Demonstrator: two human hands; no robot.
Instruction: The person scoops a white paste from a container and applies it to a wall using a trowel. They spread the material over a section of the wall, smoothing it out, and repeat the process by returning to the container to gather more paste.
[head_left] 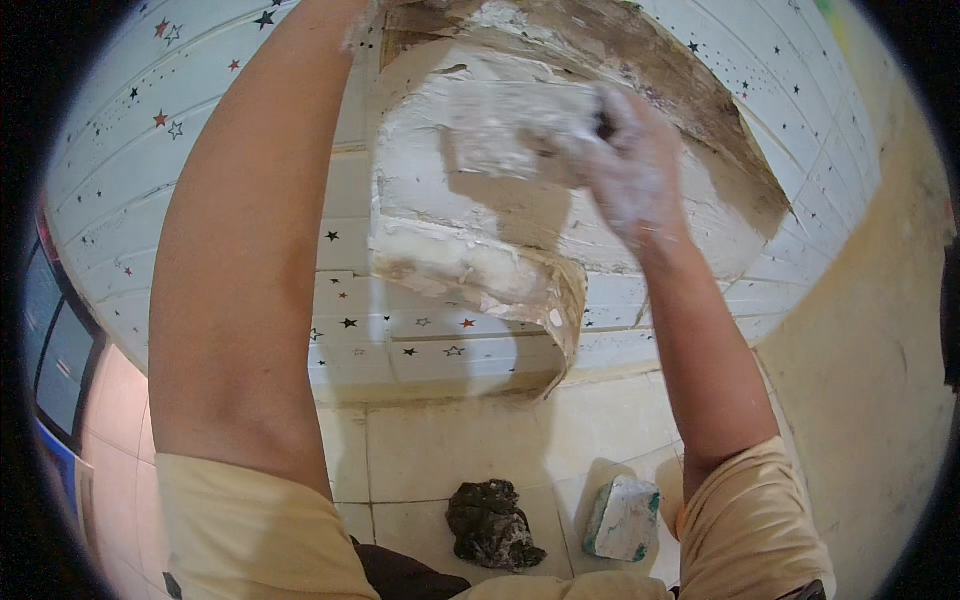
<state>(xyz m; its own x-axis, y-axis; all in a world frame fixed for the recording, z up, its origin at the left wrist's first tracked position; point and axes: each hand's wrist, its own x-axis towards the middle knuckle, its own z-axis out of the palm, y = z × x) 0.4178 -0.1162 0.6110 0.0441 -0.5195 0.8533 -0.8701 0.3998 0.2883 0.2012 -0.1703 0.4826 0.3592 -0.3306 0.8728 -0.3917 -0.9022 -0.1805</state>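
Head view: at the far left there is one dark panel, and beyond it the starred wall begins. Its print is of small stars, some black, some red, some only outlined. One left arm, in one beige sleeve, rises across the wall to its upper part; the left hand is outside the view, so I cannot tell how open it is or what it holds.

To the right of this arm, one large patch, smeared with white and brown at its borders, covers the upper middle of the wall. Over it is one flat tool, whitish and blurred. From the patch's lower border one torn flap hangs toward the wall's lower edge.

Below that edge, on the tiled floor, lie one dark bundle and, to its right, one white block with green marks; the two are apart.

The right hand, coated in white, is closed around the tool's right end. Farthest right stands one plain beige wall, meeting the starred wall's right edge.
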